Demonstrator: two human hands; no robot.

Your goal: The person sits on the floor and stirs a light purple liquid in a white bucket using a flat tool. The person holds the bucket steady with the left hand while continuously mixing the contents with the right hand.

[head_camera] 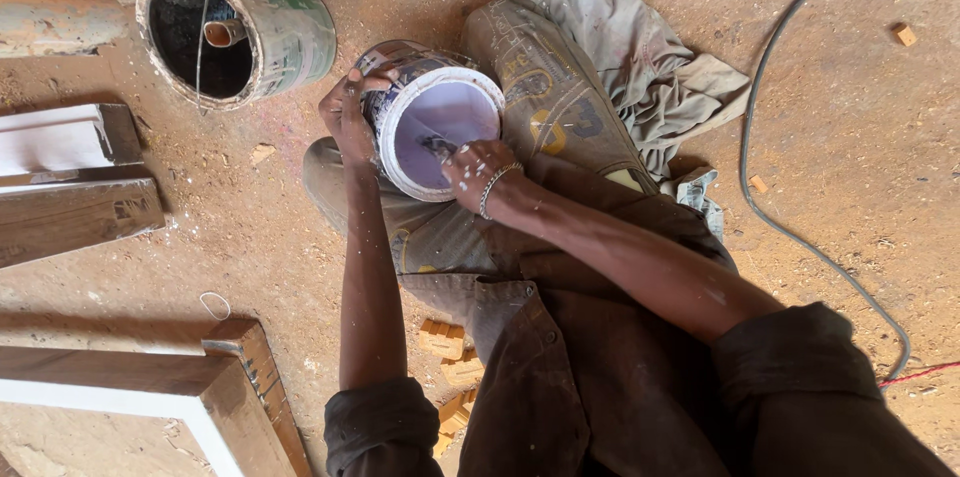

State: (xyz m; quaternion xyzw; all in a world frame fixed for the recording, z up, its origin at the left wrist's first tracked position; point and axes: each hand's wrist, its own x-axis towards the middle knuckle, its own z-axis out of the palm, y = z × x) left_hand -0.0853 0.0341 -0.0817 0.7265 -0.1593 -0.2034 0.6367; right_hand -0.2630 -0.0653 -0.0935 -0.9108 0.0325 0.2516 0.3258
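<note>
A paint can (432, 112) with white paint inside rests tilted on my lap. My left hand (345, 117) grips its outer left side near the rim. My right hand (475, 169), speckled with white paint and wearing a bead bracelet, reaches over the rim and holds a small dark tool (438, 147) dipped in the paint.
An empty dirty bucket (235, 32) lies on its side at upper left. Wooden boards (75, 217) and a white-edged frame (170, 397) sit at left. A grey cable (790, 227) runs along the right. A crumpled cloth (650, 67) lies beyond my knee. Small wood blocks (450, 357) lie under my legs.
</note>
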